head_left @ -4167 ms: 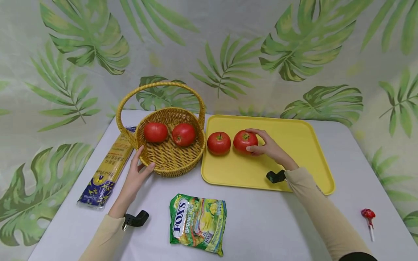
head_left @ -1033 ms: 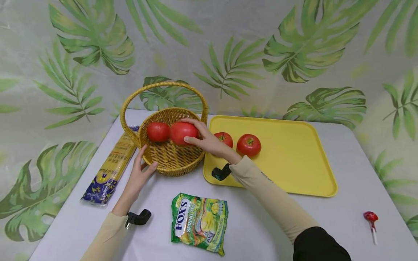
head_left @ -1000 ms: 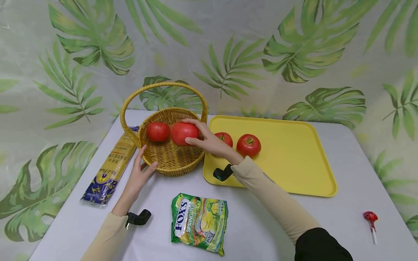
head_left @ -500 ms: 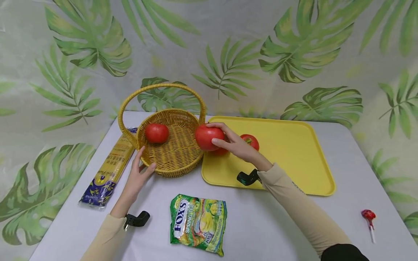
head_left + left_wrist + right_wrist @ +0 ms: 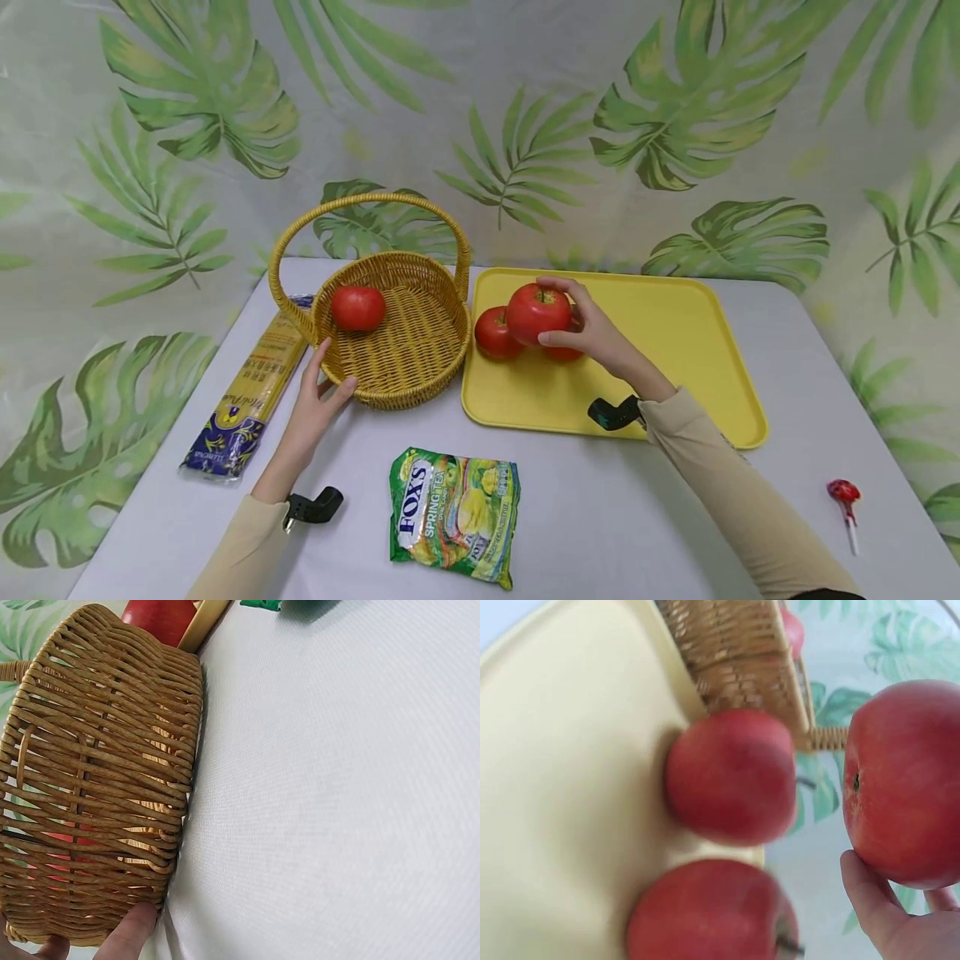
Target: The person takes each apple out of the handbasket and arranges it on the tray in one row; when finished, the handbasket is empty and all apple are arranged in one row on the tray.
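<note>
Over the yellow tray (image 5: pixel 675 350), my right hand (image 5: pixel 603 337) grips a red apple (image 5: pixel 534 315), thumb and fingers round its side. In the right wrist view the held apple (image 5: pixel 911 787) is raised beside the other two. One apple (image 5: pixel 495 335) sits at the tray's left end; a second apple (image 5: pixel 564 352) is mostly hidden behind the held one. My left hand (image 5: pixel 311 408) touches the outside of the wicker basket (image 5: pixel 397 358) at its front left, fingers spread. One red apple (image 5: pixel 358 308) lies inside the basket, on its left.
A pack of spaghetti (image 5: pixel 243 392) lies left of the basket, partly under its handle side. A green bag of Fox's candy (image 5: pixel 456 517) lies in front. Toward the right table edge lies a red lollipop (image 5: pixel 845 493). A leaf-patterned cloth (image 5: pixel 525 158) hangs behind.
My right hand, over the tray 4.2 s ago and in the basket one second ago, has lifted an apple out and carried it right over the tray. My left hand stays at the basket.
</note>
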### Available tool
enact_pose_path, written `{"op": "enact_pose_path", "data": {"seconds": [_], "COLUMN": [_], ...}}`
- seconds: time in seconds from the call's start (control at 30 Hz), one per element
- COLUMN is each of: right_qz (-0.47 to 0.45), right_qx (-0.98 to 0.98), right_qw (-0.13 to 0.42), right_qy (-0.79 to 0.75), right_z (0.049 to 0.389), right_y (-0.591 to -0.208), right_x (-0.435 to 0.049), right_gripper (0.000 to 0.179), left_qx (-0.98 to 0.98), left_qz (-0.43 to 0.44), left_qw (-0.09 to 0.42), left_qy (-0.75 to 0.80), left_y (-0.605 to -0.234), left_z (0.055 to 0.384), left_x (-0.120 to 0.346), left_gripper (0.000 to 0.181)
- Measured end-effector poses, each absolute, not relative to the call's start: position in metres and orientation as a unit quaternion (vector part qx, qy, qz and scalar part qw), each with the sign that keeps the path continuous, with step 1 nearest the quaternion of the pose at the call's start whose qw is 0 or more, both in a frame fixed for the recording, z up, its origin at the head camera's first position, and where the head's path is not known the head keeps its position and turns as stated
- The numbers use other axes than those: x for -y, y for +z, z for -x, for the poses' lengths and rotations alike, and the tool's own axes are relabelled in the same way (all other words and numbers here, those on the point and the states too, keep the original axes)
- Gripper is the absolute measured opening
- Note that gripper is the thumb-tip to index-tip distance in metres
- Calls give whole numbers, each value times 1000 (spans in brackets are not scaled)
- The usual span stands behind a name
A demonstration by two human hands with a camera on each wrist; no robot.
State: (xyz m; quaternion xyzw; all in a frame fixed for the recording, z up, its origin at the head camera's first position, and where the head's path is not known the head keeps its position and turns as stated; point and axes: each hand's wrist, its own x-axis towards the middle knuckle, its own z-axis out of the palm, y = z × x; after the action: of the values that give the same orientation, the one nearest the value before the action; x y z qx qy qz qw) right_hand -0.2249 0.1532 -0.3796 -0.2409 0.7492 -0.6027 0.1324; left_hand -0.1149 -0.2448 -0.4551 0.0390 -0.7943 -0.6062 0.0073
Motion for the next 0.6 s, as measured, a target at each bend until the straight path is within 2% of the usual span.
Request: {"op": "enact_pose_path", "data": {"seconds": [0.6], "right_qz": [152], "right_qx": [-797], "right_qw": [77], "right_qy": [-580], "right_z": [224], "right_y": [-394], "right_x": [-232], "right_gripper": [73], "left_qx": [799], "left_qz": [-41], "left_qw": [8], "left_qy": [-599], "left_y": [-456], "left_z": [116], "left_x": [245], "left_gripper": [77]}}
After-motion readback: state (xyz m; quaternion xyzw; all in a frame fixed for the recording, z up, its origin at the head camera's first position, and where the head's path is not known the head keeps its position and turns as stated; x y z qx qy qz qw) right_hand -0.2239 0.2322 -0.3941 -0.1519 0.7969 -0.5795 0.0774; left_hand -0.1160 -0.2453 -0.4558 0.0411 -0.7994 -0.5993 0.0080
